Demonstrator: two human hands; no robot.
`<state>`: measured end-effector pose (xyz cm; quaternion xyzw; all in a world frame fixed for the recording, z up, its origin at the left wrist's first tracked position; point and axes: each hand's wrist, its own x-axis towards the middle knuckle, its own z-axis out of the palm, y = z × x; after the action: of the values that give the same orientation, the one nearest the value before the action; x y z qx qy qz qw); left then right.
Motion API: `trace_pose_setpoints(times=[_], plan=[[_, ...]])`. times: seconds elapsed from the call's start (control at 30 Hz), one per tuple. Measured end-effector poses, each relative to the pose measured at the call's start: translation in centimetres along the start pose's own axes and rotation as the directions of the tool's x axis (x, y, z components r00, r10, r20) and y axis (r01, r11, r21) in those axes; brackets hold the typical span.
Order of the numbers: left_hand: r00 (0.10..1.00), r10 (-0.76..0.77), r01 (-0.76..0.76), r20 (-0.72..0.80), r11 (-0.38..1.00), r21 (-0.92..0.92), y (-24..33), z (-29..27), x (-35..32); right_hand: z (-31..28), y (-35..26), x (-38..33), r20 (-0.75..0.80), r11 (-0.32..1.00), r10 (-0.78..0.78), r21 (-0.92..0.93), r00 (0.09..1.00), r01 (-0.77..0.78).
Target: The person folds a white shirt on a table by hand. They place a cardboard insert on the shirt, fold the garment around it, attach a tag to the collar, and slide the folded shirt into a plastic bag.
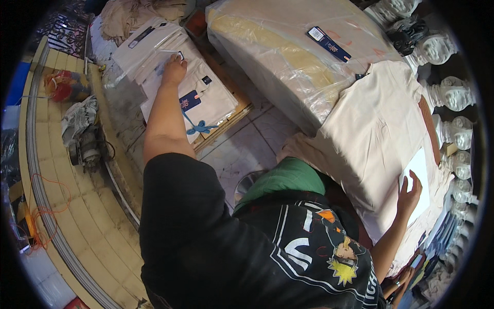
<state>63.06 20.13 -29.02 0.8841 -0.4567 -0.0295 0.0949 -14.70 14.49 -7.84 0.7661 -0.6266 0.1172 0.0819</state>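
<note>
My left hand (175,70) reaches to the far left, onto a stack of folded beige shirts (218,100) in clear plastic. Its fingers are bent together beside a small dark neck label; whatever they pinch is too small to make out. My right hand (410,193) lies with fingers apart on a white card (421,175). Beneath the card, a beige shirt (355,139) is spread over a large plastic-wrapped bale (262,46). A navy hang tag (329,44) lies on the bale near the shirt's neck, and another navy tag (189,101) on the stack.
A blue bow-shaped thing (200,127) sits at the stack's near edge. A tiled ledge with a small motor (88,152) runs along the left. White balusters (455,92) line the right. At lower right, another person's hand (405,278) is near folded clothes.
</note>
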Motion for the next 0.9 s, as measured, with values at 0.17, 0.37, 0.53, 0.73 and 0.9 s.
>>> trace_pose_setpoints(times=[0.17,0.37,0.53,0.73,0.9], plan=[[0.949,0.206,-0.263,0.238,0.935,0.239,-0.5,1.7,2.1,0.6,-2.4,0.5,0.103,1.0,-0.021,0.011,0.994,0.02],[0.964,-0.182,0.246,0.192,0.885,-0.396,3.2,0.4,1.1,0.5,-3.5,1.0,0.111,0.997,-0.072,0.016,0.991,0.071],[0.946,-0.169,0.231,0.275,0.95,-0.209,3.7,0.2,2.4,0.5,-3.8,0.9,0.112,0.997,-0.069,0.03,0.991,0.066],[0.946,-0.203,0.25,0.254,0.953,-0.168,3.0,1.2,2.8,0.4,-4.2,1.1,0.117,0.998,-0.054,0.034,0.992,0.05],[0.955,-0.219,0.264,0.199,0.934,-0.241,2.7,1.6,2.4,0.2,-4.1,1.0,0.107,0.998,-0.048,0.049,0.993,0.043]])
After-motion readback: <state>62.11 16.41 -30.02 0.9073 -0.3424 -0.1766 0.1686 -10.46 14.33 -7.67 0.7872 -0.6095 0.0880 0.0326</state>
